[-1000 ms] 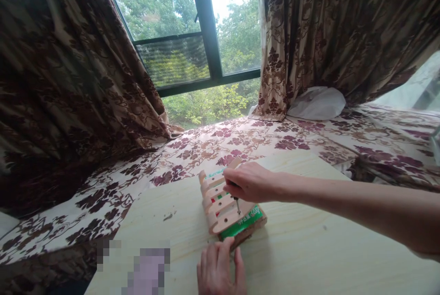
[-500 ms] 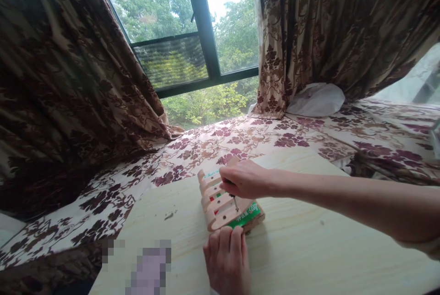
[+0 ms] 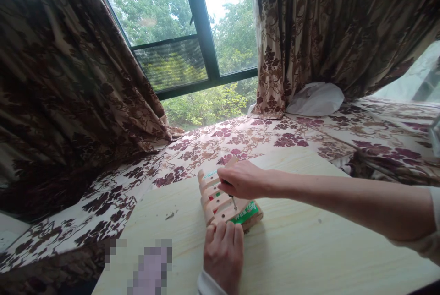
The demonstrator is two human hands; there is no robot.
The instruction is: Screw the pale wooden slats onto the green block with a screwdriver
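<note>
A pale wooden piece with rounded slats and dark holes (image 3: pixel 216 203) lies on a board-like block with a green printed label (image 3: pixel 250 211). My right hand (image 3: pixel 243 179) is closed in a fist above it, around what looks like a screwdriver (image 3: pixel 234 201). Only the thin metal shaft shows, pointing down at the nearest slat; the handle is mostly covered by my fingers. At the near end, my left hand (image 3: pixel 223 247) has its fingers bent over the edge of the wooden piece, holding it against the table.
The light wood-grain tabletop (image 3: pixel 302 240) carries small dark scraps (image 3: pixel 171 215) on the left and a blurred-out mauve patch (image 3: pixel 151 267) in front. Behind it spreads a floral cloth (image 3: pixel 220 137) below the window, with a white plastic bag (image 3: pixel 316 99) at the back right.
My left hand has shifted slightly up and left, closer against the slatted piece. My right fist has moved a little left, still over the same slat.
</note>
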